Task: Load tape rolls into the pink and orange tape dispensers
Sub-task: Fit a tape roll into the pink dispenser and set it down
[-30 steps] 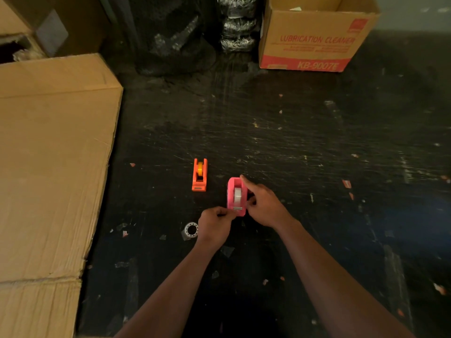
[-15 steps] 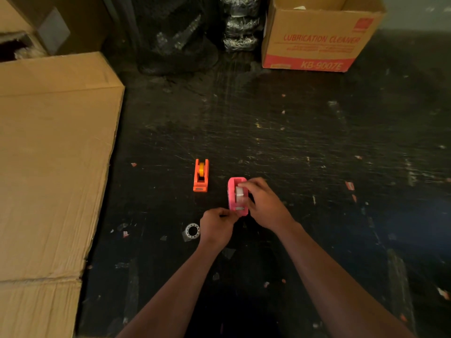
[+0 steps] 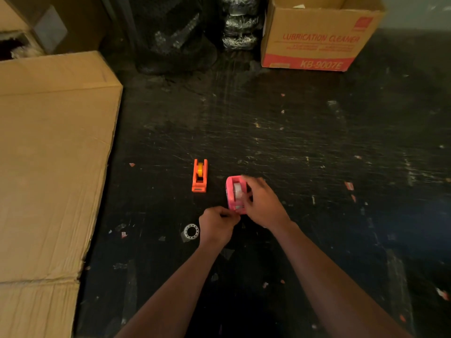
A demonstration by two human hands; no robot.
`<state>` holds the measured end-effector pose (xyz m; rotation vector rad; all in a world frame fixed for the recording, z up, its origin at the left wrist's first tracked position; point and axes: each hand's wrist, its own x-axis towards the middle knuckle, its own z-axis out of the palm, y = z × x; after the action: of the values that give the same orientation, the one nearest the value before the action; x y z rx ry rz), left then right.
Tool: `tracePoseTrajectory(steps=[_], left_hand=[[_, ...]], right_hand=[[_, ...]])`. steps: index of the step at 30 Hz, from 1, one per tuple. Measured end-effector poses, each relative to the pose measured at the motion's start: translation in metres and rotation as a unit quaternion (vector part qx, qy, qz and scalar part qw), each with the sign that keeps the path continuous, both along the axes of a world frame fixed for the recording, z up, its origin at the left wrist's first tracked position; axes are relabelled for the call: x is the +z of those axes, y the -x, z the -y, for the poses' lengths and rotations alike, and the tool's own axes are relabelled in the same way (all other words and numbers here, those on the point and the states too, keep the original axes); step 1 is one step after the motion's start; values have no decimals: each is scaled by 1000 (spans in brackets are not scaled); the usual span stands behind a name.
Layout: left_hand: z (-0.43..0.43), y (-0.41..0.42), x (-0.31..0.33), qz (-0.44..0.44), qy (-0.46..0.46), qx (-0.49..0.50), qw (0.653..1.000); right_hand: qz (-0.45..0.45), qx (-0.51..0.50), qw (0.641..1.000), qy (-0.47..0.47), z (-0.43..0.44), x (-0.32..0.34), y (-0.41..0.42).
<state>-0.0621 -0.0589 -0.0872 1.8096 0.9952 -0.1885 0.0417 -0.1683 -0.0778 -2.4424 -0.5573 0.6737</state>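
Note:
The pink tape dispenser (image 3: 230,193) stands on the dark scratched table with a clear tape roll (image 3: 237,191) seated in it. My right hand (image 3: 262,203) covers its right side and top, fingers over the roll. My left hand (image 3: 216,224) is curled at the dispenser's near end, fingertips pinched together there; whether tape is between them I cannot tell. The orange tape dispenser (image 3: 199,175) stands to the left, apart from both hands, with a yellow-orange roll inside. A small white tape core (image 3: 191,231) lies left of my left hand.
A big flat cardboard box (image 3: 53,167) fills the left side. An open carton (image 3: 314,37) marked LUBRICATION CLEANER stands at the back right. Dark plastic-wrapped bundles (image 3: 175,35) sit at the back centre. Small tape scraps dot the table (image 3: 317,142).
My right hand has slid over the top of the pink dispenser and now hides more of the roll. My left hand stays pinched at its near end.

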Motion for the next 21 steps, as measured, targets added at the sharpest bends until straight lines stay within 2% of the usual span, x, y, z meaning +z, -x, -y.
tracePoseTrajectory(steps=[5,8,11,21], left_hand=[[-10,-4,6,5,-49,-5,999],[-15,-12,11,36,-23,-37,998],[-19,-17,9,46,-14,-80,996],[-36,-71,4,78,-5,-85,993]], right_hand=[[-87,-19,996,6,9,-4,-6],[-119,-35,992,-22,14,-8,-3],[-119,-53,991,-40,16,-13,1],[-95,-68,989,-92,3,-10,-39]])
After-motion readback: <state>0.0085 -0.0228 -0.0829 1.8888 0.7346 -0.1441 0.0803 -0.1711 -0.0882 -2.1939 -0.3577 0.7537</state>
